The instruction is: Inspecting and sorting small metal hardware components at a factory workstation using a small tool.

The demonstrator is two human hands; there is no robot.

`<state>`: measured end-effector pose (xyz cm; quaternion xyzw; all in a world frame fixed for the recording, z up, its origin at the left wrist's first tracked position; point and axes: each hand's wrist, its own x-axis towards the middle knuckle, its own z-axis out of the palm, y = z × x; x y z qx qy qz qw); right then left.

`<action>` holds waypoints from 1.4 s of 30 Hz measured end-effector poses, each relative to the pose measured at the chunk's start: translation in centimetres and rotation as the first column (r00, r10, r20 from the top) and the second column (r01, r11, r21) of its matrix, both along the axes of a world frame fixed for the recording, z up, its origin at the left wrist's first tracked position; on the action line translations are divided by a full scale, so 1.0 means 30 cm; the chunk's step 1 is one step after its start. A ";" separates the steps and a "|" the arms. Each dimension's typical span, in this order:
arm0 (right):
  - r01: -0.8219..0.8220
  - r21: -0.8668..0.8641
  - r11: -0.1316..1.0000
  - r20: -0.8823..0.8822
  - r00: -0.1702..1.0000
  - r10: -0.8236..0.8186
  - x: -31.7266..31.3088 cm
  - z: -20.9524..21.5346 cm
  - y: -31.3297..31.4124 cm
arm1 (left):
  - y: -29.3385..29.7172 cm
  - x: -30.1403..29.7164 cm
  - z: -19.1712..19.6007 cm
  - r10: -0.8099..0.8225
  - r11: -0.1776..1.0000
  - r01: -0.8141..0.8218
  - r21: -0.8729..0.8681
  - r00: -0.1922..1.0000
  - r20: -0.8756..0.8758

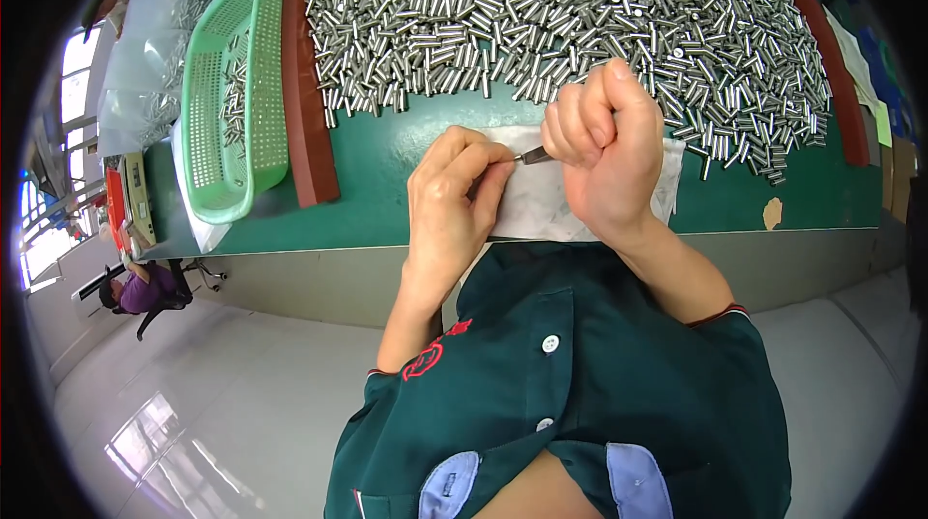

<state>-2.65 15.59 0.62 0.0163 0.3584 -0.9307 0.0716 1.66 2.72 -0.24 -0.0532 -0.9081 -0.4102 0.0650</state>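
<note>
Over a white cloth (532, 205) at the table's near edge, my two hands meet. Thumb and forefinger of my left hand (445, 192) are pinched on a small metal pin (519, 160), mostly hidden by the fingertips. My right hand (611, 147) is closed in a fist around a slim, dark, blade-like tool (536, 156). Its narrow end points left and reaches the pin at my left fingertips; the rest is inside the fist. Just beyond my hands, a broad heap of short shiny metal pins (570, 26) covers the table.
Red-brown rails (311, 123) border the heap left and right on the green tabletop (372, 147). A green plastic basket (266, 132) holding some pins stands at the left, beside clear bags (145, 65) of metal parts. A seated person (145, 289) is farther left.
</note>
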 end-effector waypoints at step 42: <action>0.071 0.326 0.943 -0.306 0.951 0.034 0.040 -0.013 -0.038 | 0.015 -0.005 0.002 0.009 1.000 -0.008 0.008 0.996 -0.094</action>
